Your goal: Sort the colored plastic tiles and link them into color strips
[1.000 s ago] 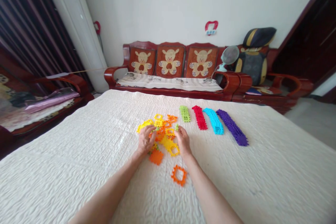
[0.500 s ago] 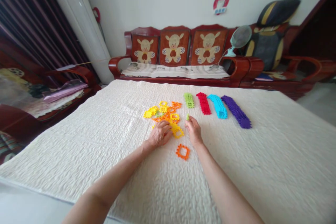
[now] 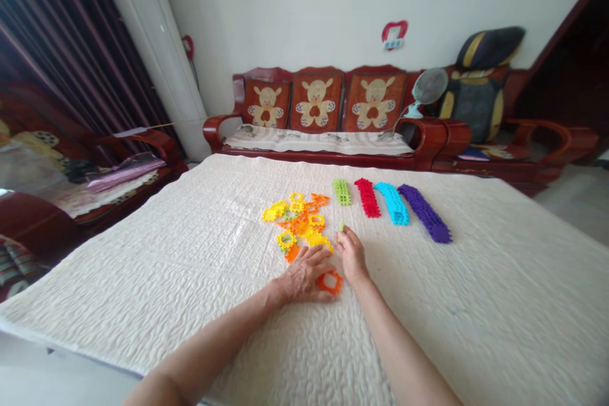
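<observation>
My left hand (image 3: 307,274) lies over the near side of the pile, its fingers spread beside and partly over an orange square frame piece (image 3: 337,283). My right hand (image 3: 351,254) pinches a small light-green toothed piece (image 3: 342,227), of which only the tip shows above the fingers. Just beyond my left hand is a loose pile of yellow toothed pieces (image 3: 316,238) and orange toothed pieces (image 3: 318,200), with a bit of green among them.
Beyond my right hand lie overlapping rows of toothed pieces: a light-green row (image 3: 341,192), a red row (image 3: 368,198), a light-blue row (image 3: 394,204) and a purple row (image 3: 425,214). A white quilted cover (image 3: 190,254) spreads over the table. Behind stands a wooden sofa (image 3: 276,153).
My left hand has moved from the pile toward me and right, onto the orange square frame piece. My right hand keeps its pinch on the light-green piece. The view has tilted up slightly.
</observation>
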Tool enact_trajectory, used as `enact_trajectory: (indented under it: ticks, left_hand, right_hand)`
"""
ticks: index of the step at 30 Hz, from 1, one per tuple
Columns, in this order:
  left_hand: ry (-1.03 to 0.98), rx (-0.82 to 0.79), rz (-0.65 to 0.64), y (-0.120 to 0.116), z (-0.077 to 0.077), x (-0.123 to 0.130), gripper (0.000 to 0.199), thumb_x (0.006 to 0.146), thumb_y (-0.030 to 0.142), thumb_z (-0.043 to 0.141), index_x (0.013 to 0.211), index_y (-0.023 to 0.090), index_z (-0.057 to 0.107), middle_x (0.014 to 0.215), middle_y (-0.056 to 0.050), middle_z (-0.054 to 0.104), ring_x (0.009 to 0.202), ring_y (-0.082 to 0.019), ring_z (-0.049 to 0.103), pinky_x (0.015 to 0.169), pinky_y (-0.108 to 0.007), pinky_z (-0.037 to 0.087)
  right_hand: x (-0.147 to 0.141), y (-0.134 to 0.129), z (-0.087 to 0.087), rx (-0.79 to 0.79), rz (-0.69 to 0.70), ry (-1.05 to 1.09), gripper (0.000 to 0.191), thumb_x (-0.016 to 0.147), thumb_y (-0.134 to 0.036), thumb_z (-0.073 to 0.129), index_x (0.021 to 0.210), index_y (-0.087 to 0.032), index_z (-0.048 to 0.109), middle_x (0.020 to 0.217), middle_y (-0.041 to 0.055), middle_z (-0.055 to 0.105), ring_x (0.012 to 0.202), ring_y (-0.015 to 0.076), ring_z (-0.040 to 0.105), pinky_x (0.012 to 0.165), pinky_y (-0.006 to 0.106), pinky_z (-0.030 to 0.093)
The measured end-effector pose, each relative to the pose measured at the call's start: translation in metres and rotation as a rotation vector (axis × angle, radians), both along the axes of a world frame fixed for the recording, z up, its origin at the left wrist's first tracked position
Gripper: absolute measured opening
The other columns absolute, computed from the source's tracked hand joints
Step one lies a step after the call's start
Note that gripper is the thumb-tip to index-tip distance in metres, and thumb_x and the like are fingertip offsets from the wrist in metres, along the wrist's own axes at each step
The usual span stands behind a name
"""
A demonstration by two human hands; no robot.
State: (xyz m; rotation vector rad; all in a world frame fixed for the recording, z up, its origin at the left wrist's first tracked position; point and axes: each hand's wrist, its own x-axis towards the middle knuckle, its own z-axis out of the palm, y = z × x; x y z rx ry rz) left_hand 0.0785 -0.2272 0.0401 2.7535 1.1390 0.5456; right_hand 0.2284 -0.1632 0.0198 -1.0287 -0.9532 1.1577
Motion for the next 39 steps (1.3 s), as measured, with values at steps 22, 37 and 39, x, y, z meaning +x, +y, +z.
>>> enact_trajectory:
  ticks: [22,37,39]
  left_hand:
    - [-0.429,0.221,0.444,0.131,0.008,-0.091,0.032,0.084,0.041,0.048,0.105,0.021,0.061,0.113,-0.009,0.061,0.106,-0.021,0.056,0.093,-0.036,0.043]
    - [-0.988,0.045,1.155,0.192,-0.042,-0.165,0.031,0.074,0.038,0.050,0.092,0.019,0.068,0.095,-0.005,0.070,0.094,-0.023,0.062,0.090,-0.038,0.046]
    - [-1.036,0.014,1.139,0.196,-0.043,-0.169,0.032,0.072,0.038,0.051,0.091,0.019,0.068,0.093,-0.005,0.071,0.094,-0.023,0.063,0.090,-0.038,0.046]
  right_hand:
    - [-0.013,0.108,0.009,0.173,-0.295,-0.622,0.056,0.061,-0.044,0.063,0.108,-0.015,0.055,0.100,0.0107,0.056,0.093,0.0244,0.052,0.083,0.038,0.042]
    - [0.020,0.149,-0.004,0.136,-0.480,-1.132,0.049,0.070,-0.039,0.055,0.114,-0.018,0.047,0.102,0.0101,0.048,0.094,0.0264,0.051,0.072,0.035,0.043]
    - [0.020,0.149,-0.005,0.118,-0.471,-1.170,0.049,0.071,-0.039,0.055,0.114,-0.017,0.047,0.101,0.0107,0.048,0.093,0.0263,0.051,0.071,0.034,0.043]
